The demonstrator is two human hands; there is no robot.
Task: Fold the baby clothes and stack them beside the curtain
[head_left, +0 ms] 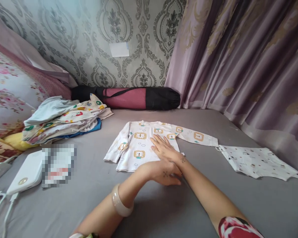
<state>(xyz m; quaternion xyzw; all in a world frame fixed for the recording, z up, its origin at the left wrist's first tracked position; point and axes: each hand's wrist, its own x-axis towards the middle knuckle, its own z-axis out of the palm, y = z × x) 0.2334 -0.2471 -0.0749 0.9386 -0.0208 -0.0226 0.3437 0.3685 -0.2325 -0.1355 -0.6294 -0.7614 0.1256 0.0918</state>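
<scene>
A small white long-sleeved shirt [140,145] with orange lion faces lies spread on the grey bed sheet, its right-hand sleeve stretched out to the side and the other angled down. My right hand [164,147] rests flat on the shirt's right half, fingers spread and holding nothing. Close against my right wrist, my left hand [166,172] is at the shirt's lower right edge, with a pale bangle [120,201] on its wrist. Its fingers point right, apart and partly overlapped by the right forearm; I see nothing in them.
White patterned clothing [258,161] lies flat at the right, by the sleeve's cuff. A clothes pile [67,115] sits at the left, above a white power bank [27,170] with cables. A rolled pink and black bag [129,98] lies along the wall, beside purple curtains [228,56].
</scene>
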